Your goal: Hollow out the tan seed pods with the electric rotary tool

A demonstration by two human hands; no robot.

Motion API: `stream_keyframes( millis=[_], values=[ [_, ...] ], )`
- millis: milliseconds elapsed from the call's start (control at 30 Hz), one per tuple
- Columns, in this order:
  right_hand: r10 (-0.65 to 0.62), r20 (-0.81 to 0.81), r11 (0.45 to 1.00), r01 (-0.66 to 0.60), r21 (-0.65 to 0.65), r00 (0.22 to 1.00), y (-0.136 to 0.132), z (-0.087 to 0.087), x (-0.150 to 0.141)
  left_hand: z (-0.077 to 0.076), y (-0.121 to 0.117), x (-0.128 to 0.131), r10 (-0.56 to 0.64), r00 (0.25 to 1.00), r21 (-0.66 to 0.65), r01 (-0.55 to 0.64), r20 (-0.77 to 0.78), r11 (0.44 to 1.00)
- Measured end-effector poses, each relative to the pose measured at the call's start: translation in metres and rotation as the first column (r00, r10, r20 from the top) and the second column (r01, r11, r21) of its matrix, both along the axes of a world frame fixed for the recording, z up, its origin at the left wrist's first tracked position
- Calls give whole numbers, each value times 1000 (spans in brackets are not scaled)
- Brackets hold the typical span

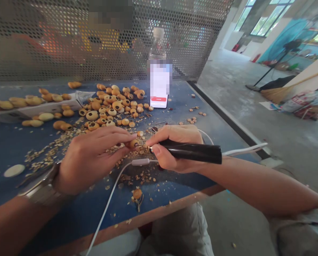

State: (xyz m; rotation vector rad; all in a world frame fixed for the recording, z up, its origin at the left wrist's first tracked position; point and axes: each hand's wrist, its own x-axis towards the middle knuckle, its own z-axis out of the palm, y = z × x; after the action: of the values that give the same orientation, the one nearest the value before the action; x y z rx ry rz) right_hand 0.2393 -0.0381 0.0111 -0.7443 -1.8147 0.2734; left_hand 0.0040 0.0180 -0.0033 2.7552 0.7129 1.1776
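Head view: left hand [92, 160] has its fingertips [118, 133] and thumb pinched on a small tan bead [133, 143], so a firm grasp, not released. Right hand [172, 149] is clenched round a black pen-style rotary tool [191, 151], with the metal tip [143, 145] right at the bead, just ahead of the right fingertips. Whether tip and bead actually touch can't be told, fingers block it. Loose tan shavings [139, 152] lie just below both sets of fingers on the blue workbench [180, 181], and a heap of drilled tan beads [108, 108] sits beyond the fingertips. A white cable [108, 209] runs from the tool back past the right fingers and down over the near bench edge. Main risk: the bead is small and curved, so the tip could skid off and hit the bare left fingertips, with no gloves to protect them. Too much pressure might crack the bead, and a weak pinch could let it spin or pop out into the shavings. A snag or tug on the cable could jerk the tool while the tip sits this close to the skin.
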Motion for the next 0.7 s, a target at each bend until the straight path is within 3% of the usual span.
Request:
stream_keyframes(
  millis=[700],
  values=[
    [17, 14, 1000, -17, -17, 1000, 0, 2, 1, 0, 0, -1, 1, 1000, 1, -1, -24, 1000]
  ],
)
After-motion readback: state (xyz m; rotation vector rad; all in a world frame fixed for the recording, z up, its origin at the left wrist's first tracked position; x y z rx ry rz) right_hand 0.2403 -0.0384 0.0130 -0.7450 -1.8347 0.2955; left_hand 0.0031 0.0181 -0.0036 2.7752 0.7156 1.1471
